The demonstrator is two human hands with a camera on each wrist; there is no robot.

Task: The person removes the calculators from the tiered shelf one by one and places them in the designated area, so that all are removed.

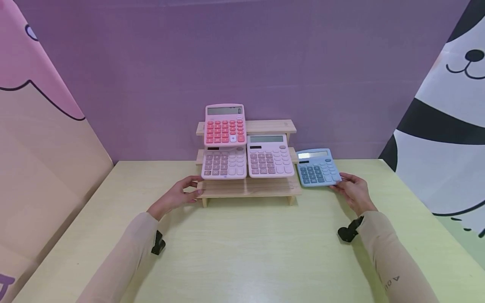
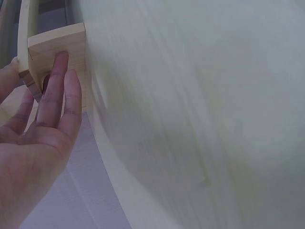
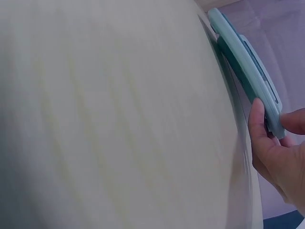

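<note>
Right hand (image 1: pixel 352 191) pinches the pale blue plastic calculator (image 1: pixel 316 167) at its near corner (seemingly tilted up); left hand (image 1: pixel 182 195), fingers straight, touches the stepped light-wood rack (image 1: pixel 248 187).

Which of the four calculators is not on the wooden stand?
The blue calculator. It sits on the table at the stand's right end, held by the right hand; the three pink calculators rest on the stand's steps.

Plain purple back wall (image 1: pixel 242 63); pale yellow-green wooden table (image 1: pixel 250 252); pink and beige cartoon panel (image 1: pixel 34 139) left, black-and-white cartoon dog panel (image 1: pixel 451 126) right; even light.
</note>
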